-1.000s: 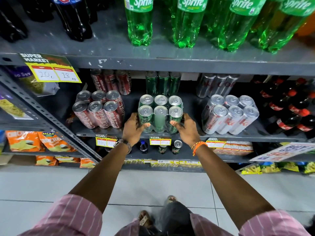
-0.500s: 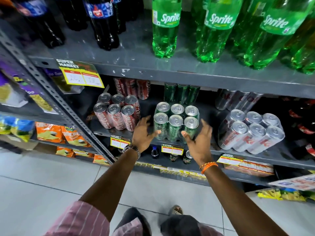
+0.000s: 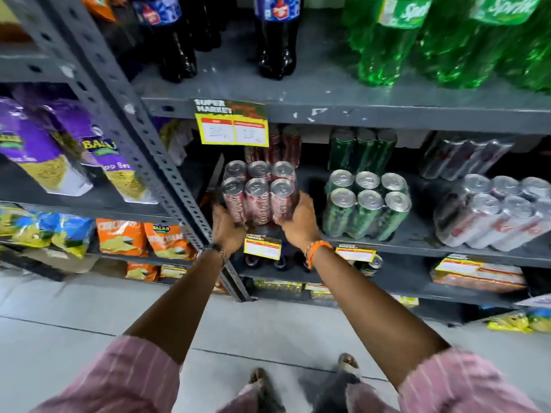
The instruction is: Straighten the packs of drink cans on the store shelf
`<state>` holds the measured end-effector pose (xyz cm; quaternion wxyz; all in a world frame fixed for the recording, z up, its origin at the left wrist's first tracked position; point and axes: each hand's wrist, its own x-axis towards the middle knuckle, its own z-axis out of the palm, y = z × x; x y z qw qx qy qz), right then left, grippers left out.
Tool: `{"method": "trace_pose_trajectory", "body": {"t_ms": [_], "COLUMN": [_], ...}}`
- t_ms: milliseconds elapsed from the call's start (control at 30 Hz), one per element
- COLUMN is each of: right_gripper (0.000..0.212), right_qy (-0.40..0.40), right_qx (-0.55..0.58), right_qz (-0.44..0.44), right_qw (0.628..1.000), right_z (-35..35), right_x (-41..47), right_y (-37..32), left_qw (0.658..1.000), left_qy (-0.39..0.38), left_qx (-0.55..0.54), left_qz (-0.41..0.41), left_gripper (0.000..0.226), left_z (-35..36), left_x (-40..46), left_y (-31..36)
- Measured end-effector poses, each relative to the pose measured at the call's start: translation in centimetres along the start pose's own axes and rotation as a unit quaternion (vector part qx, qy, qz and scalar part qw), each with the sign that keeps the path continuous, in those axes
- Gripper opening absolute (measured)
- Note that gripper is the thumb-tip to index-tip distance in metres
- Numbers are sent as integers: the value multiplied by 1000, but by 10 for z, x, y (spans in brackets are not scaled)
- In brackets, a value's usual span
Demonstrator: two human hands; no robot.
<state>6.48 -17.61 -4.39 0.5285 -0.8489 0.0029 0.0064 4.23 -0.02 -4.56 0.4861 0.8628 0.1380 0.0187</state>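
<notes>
Snacks, far left: purple bags (image 3: 44, 156) and orange packets (image 3: 143, 238) on the neighbouring rack; no part in the task.
Upright post: perforated grey post (image 3: 143, 135) dividing the racks, just left of the red pack.
Left hand: left hand (image 3: 228, 226), wrapped round the lower left corner of the red pack; half a second ago it was beside the green pack.
Red pack: red six-pack of cans (image 3: 259, 193), at the left end of the can shelf (image 3: 417, 242), under the yellow price card (image 3: 232, 129); held from both sides, front edge near the shelf lip. Whether it is lifted or resting cannot be told.
Right hand: right hand (image 3: 299, 222), fingers closed against the pack's right side, orange band at the wrist; also moved over from the green pack.
Green pack: green six-pack (image 3: 366, 207), now released, standing square-on and clear of both hands.
Silver pack: silver six-pack (image 3: 501, 213), leaning back, untouched.
Reading: attention has shifted leftward; the green pack looks finished, the red one is in hand, and the silver one probably remains.
</notes>
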Motion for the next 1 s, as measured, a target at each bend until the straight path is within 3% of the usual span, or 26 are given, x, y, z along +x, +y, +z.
{"method": "trace_pose_trajectory", "body": {"t_ms": [100,200,333,433,667,900,1000], "right_gripper": [55,48,43,44,42,44,52], "right_qy": [-4,-14,-6,-11,-7,-10,10], "right_qx": [4,-30,-18,-30,-57,-58,-31], "right_qz": [42,37,47,44,41,63,77], "right_qw": [999,999,999,999,997,996,997], "right_z": [7,12,17,19,21,20,17], "right_x": [17,23,17,11,2,-2,-6], "right_y": [5,9,11,10,11,3,-1], "left_qw": [998,995,998,998,995,996,997], "left_qy": [-36,-45,-35,-34,-32,-40,-13], "left_qx": [50,68,55,53,71,77,76], "left_qz": [34,59,16,29,55,30,20], "left_gripper": [23,29,43,49,51,51,61], "left_z": [-13,-16,-15,-16,-22,-24,-22], "left_x": [16,29,35,33,29,27,18], "left_y": [-5,-9,-20,-30,-35,-31,-29]}}
